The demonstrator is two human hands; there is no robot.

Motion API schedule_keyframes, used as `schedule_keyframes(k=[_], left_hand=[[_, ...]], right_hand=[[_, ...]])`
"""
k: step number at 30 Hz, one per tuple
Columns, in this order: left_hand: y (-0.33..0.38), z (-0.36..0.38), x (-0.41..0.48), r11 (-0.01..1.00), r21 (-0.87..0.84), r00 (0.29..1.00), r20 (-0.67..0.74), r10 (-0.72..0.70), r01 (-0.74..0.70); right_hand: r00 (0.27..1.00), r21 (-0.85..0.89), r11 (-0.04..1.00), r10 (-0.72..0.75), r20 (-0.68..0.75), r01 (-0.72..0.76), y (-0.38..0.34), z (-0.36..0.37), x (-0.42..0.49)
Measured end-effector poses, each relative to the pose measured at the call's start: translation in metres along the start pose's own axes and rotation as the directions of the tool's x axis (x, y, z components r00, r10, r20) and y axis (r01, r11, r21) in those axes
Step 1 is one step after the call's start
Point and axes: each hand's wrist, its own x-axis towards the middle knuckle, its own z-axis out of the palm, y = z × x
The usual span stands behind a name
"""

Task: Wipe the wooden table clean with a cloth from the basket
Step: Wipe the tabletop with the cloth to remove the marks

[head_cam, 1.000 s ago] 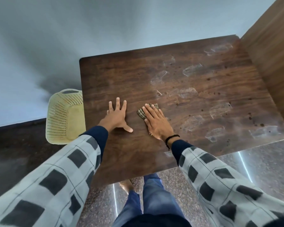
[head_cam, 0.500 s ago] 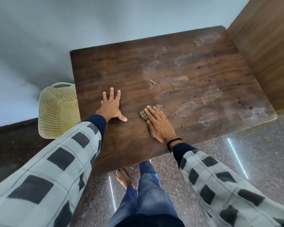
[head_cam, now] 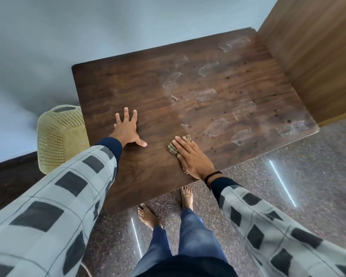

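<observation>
The dark wooden table fills the middle of the view; its right half carries whitish smears and small dark specks. My right hand lies flat near the table's front edge, pressing a small folded striped cloth onto the wood; only the cloth's left edge and top corner show past my fingers. My left hand rests flat on the table to the left, fingers spread, holding nothing. The pale yellow perforated basket stands on the floor by the table's left side.
A light wooden panel rises along the table's right side. A grey wall runs behind the table. My bare feet stand on speckled stone floor just below the table's front edge.
My right hand has slid the cloth toward me, from the table's middle to near the front edge. My left hand stays planted. The view has pulled back and shifted.
</observation>
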Motion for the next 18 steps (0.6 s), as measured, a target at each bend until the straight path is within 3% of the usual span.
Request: schedule_keyframes(k=[2, 7, 9, 11, 15, 18], left_hand=[[0.0, 0.0, 0.0, 1.0, 0.0, 1.0, 0.009, -0.004, 0.004], [0.002, -0.002, 0.002, 1.0, -0.021, 1.0, 0.016, 0.0, 0.0], [0.003, -0.002, 0.001, 1.0, -0.028, 1.0, 0.02, -0.005, 0.006], [0.003, -0.002, 0.001, 1.0, -0.027, 1.0, 0.018, -0.006, 0.007], [0.005, -0.003, 0.0, 0.999, -0.028, 1.0, 0.019, -0.022, 0.022], [0.007, -0.005, -0.001, 0.999, -0.022, 0.999, 0.031, -0.038, 0.039]], right_hand=[[0.999, 0.02, 0.998, 0.054, -0.006, -0.054, -0.015, 0.007, -0.006], [0.949, -0.016, 0.952, -0.301, 0.095, 0.304, -0.014, 0.023, -0.055], [0.92, -0.037, 0.925, -0.372, 0.121, 0.378, 0.003, 0.013, -0.042], [0.944, -0.05, 0.947, -0.31, 0.114, 0.317, 0.012, 0.003, -0.022], [1.0, 0.057, 0.998, 0.0, 0.009, -0.001, -0.006, 0.003, 0.001], [0.994, 0.061, 0.994, -0.098, 0.05, 0.095, -0.019, 0.013, -0.02]])
